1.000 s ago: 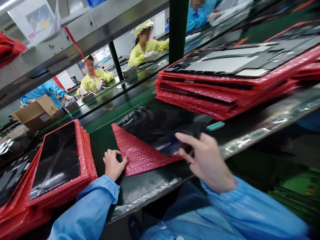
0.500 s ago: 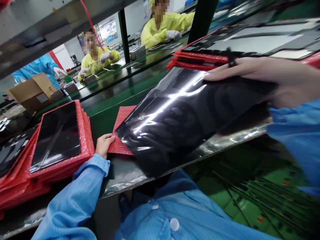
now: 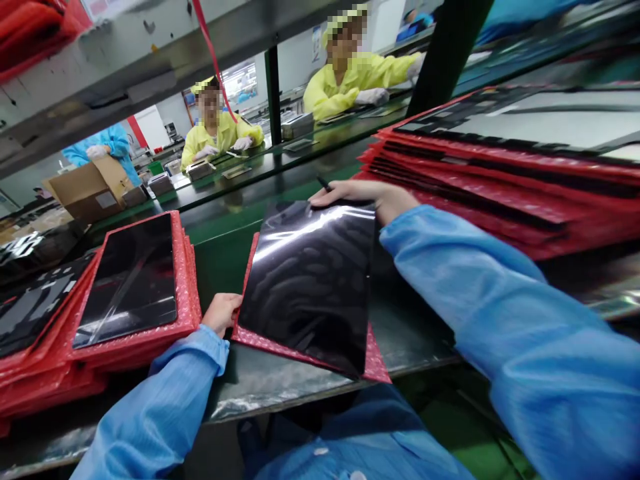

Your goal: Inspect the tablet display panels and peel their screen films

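A glossy black screen panel lies at a slant over a red bubble-wrap sheet, whose left edge and front corner stick out. My right hand grips the panel at its far edge. A thin dark stick juts up between its fingers; its kind I cannot make out. At the left edge of the sheet, my left hand is closed with its fingertips on the red wrap. Just left of that hand, another black screen panel tops a stack of red bubble wrap.
On the right, a tall stack of panels between red wrap covers the bench. More panels lie far left. A metal shelf hangs overhead with a red cord. Co-workers in yellow sit across, beyond a cardboard box.
My right hand has brought the black panel left and down from beside the right stack, so it now covers most of the red sheet. My left hand stays at the sheet's edge.
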The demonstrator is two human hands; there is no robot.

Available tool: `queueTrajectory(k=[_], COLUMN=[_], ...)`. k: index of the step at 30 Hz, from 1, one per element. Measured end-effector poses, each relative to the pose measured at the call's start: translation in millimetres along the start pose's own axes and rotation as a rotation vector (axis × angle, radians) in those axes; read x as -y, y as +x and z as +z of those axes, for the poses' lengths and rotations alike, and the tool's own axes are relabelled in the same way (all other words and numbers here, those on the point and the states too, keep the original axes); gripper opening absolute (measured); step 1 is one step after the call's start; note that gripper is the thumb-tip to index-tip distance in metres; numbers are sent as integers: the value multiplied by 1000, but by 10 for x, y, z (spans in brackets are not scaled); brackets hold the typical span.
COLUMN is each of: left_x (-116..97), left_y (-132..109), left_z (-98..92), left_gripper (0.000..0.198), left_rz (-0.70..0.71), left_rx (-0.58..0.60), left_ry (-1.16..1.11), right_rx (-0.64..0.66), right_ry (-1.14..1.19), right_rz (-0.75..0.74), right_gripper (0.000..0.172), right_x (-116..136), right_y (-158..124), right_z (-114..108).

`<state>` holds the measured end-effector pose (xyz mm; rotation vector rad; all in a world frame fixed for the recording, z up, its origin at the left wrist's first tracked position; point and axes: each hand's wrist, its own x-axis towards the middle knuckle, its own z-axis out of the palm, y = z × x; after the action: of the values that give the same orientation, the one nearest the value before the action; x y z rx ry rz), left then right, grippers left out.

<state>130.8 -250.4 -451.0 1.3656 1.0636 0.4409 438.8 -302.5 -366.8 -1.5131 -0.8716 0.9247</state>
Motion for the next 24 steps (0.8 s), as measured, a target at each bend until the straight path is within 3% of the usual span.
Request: queueTrajectory(k=[3,7,15,20,24], left_x=[-7,-28,-100,-134,-138], left_y=[-11,-23,-101,-172,-242], left_z=[3,-2,64,153,281], left_gripper=[31,32,32,40,32], left_rz=[-2,16,15,54,149], left_rx=[-10,-18,47,95,54], left_ry=[-1,-19,-89,-67,5], right_rx=[230,270,95,-59,-168], right_ry=[-152,-385,-909,-997,-975], right_rz=[78,76,-20,-94,-162], right_gripper=[11,18,36,42,46], right_x=[-184,-390,-565,-609,-643], right_y=[172,351,550,561,503], right_z=[131,198,310,380,365])
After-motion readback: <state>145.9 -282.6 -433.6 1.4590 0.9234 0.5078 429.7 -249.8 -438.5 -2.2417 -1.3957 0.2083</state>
